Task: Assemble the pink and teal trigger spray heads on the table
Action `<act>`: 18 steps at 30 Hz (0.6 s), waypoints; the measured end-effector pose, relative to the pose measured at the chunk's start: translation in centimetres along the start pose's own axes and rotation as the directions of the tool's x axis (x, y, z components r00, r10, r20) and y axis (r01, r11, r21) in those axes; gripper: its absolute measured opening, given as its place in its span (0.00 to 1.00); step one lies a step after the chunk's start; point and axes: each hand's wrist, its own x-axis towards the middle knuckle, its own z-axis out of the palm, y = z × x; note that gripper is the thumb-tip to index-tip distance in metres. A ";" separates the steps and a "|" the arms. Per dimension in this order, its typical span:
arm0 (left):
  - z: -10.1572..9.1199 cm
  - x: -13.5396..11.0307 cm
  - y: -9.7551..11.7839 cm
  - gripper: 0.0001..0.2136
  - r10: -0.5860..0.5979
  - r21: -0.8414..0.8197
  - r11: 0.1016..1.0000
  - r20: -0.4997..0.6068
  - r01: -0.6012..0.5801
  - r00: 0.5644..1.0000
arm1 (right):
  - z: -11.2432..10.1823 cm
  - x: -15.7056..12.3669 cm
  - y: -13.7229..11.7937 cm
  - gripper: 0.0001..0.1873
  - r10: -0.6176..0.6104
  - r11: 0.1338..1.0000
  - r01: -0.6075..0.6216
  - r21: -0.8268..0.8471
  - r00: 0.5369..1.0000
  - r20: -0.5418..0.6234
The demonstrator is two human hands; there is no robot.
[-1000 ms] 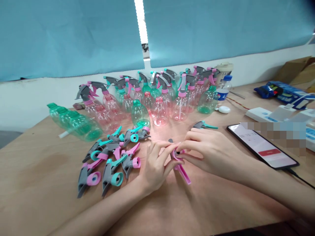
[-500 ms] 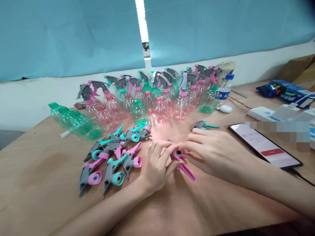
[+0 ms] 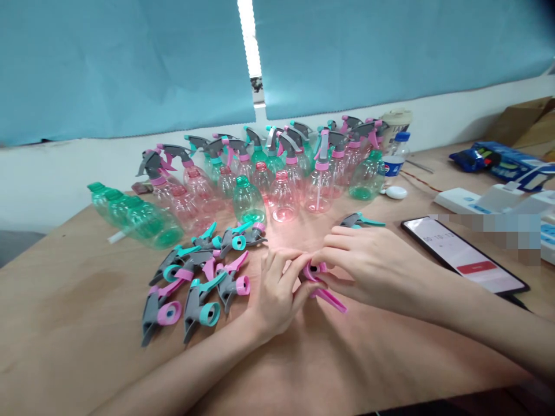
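Between my two hands is a pink and grey trigger spray head (image 3: 329,300), its pink lever pointing down to the right and its pink collar facing up. My left hand (image 3: 280,292) is closed around its left side, thumb below and fingers above. The fingertips of my right hand (image 3: 359,260) pinch the right side of the collar. Much of the grey body is hidden by my fingers. Left of my hands lie several loose spray heads, among them a teal one (image 3: 203,309) and a pink one (image 3: 161,315). Another teal spray head (image 3: 359,220) lies behind my right hand.
Clear pink bottles (image 3: 284,199) and green bottles (image 3: 249,202) stand at the back, many with spray heads on. Several green bottles (image 3: 145,222) lean together at left. To the right are a phone (image 3: 463,254), a power strip (image 3: 459,200) and a drink bottle (image 3: 394,159).
My right fingers have shifted slightly on the collar of the spray head, and its pink lever has swung a little upward. My left hand keeps its hold.
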 end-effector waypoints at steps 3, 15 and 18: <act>0.1 -0.1 0.0 0.15 -0.006 -0.018 1.000 -0.005 0.006 1.000 | 0.3 -0.1 0.1 0.07 0.033 0.998 -0.032 0.061 0.999 -0.009; -0.1 0.2 0.0 0.14 -0.054 -0.079 0.995 0.000 0.053 0.999 | 1.4 -1.7 -1.1 0.10 0.237 0.962 -0.218 0.163 0.965 -0.114; 0.0 0.2 0.0 0.15 -0.041 -0.092 0.995 -0.008 0.040 0.999 | 0.9 -1.8 -0.8 0.09 0.213 0.964 -0.198 0.177 0.975 -0.065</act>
